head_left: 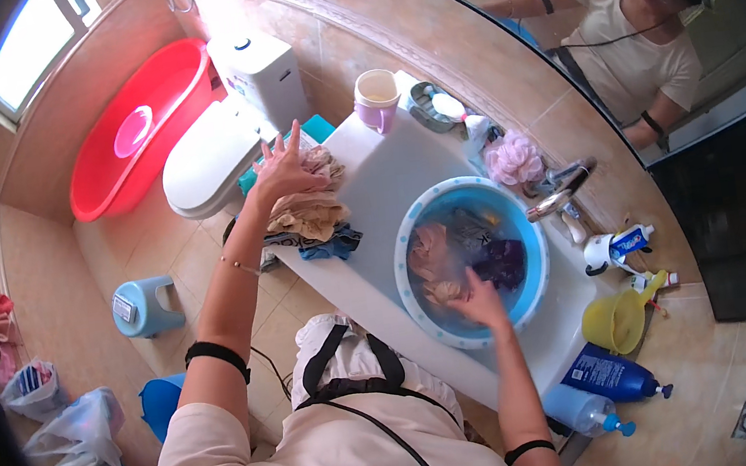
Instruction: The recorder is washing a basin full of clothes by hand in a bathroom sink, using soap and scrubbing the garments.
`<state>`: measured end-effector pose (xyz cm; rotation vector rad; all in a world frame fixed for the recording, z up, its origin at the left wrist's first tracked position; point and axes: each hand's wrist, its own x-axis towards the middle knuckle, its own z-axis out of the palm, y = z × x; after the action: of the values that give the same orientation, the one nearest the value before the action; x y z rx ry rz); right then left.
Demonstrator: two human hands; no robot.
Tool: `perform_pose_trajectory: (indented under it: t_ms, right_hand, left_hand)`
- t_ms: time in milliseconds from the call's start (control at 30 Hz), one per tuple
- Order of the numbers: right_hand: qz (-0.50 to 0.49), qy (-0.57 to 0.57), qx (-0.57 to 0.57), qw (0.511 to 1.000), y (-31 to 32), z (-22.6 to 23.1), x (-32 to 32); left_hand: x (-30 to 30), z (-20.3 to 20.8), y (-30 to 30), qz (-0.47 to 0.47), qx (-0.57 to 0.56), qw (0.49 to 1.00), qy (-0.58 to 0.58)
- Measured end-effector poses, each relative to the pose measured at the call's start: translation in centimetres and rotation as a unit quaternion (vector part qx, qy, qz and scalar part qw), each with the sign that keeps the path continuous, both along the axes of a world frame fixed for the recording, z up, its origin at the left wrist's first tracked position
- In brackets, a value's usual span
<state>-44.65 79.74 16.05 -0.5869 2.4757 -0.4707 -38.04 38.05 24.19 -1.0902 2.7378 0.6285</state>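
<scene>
My left hand (288, 171) is stretched out with its fingers spread, just over a pile of folded clothes (308, 214) at the left end of the sink counter. The pile has beige, patterned and dark blue pieces. A round blue basin (416, 315) with a dotted pale rim sits in the white sink. In its cloudy water lie a pinkish-beige cloth (430, 249) and a dark purple cloth (501, 264). My right hand (477, 302) reaches into the basin's near side, its fingers apart at the wet clothes; the fingertips are partly lost in the water.
A faucet (561, 191) juts toward the basin's right rim. A pink loofah (514, 159) and a purple cup (376, 102) stand along the wall. Bottles (612, 373) and a yellow scoop (618, 322) are at the right. Leftward are a toilet (208, 160), blue stool (147, 307) and red tub (176, 80).
</scene>
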Motion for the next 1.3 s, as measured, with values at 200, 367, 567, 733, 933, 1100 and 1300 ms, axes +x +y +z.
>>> perform_pose_trajectory:
  t_ms: [200,367,567,733,933,1100,1300]
  right_hand:
    - [0.018,0.061,-0.093,0.994,-1.4,-5.0,-0.1]
    - [-0.131,0.162,-0.249,0.946,-1.9,3.3,-0.8]
    - [-0.059,0.150,-0.068,0.985,-1.1,-2.9,-2.1]
    - [0.033,0.197,0.012,0.980,0.5,-10.3,-5.0]
    - [-0.089,0.137,-0.259,0.952,0.3,-5.6,-5.4]
    - [-0.077,0.158,-0.263,0.949,5.5,-5.4,-1.5]
    - [-0.037,0.071,-0.221,0.972,5.8,-2.4,-1.4]
  left_hand:
    - [-2.0,-3.3,9.8,-0.223,-0.008,0.899,0.375]
    - [-2.2,-7.8,21.0,-0.303,0.259,0.887,0.235]
    - [-2.8,-11.4,28.3,-0.381,0.051,0.919,-0.088]
    - [-2.4,-15.6,28.0,-0.393,0.082,0.907,-0.130]
    - [-1.9,-8.8,22.7,-0.434,0.231,0.869,-0.047]
    - [2.3,0.0,16.3,-0.483,0.240,0.835,0.108]
    - [6.5,2.5,11.8,-0.464,0.166,0.862,0.123]
